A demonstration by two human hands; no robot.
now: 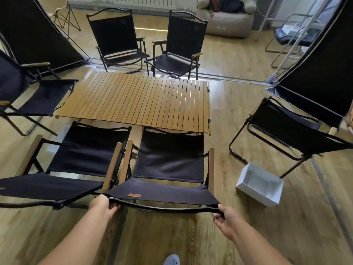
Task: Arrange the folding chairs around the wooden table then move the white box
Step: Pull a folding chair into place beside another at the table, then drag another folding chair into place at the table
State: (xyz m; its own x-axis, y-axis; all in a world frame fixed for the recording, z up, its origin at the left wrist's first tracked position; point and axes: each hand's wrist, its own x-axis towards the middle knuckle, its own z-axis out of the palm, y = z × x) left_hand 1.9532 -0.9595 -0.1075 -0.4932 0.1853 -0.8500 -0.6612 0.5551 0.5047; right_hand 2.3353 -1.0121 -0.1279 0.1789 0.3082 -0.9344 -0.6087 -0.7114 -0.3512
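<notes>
Here the near folding chair (168, 169) is gripped by its top back rail, the left hand (102, 206) and right hand (228, 219) with fingers (219, 209) clenched round each end. Just beyond the fingers stands the wooden counter (139, 101). Chair-arranging appears nearly finished; next, probably let go and reach right for the white box (260, 184) on the floor.

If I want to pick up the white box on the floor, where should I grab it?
Probably by its two long side walls, one hand on each, coming down from above. The white box lies open side up on the wooden floor, looks empty, and its thin walls stand upright, so the rims are easy to pinch. Come from the near side; a folding chair stands close behind it.
</notes>
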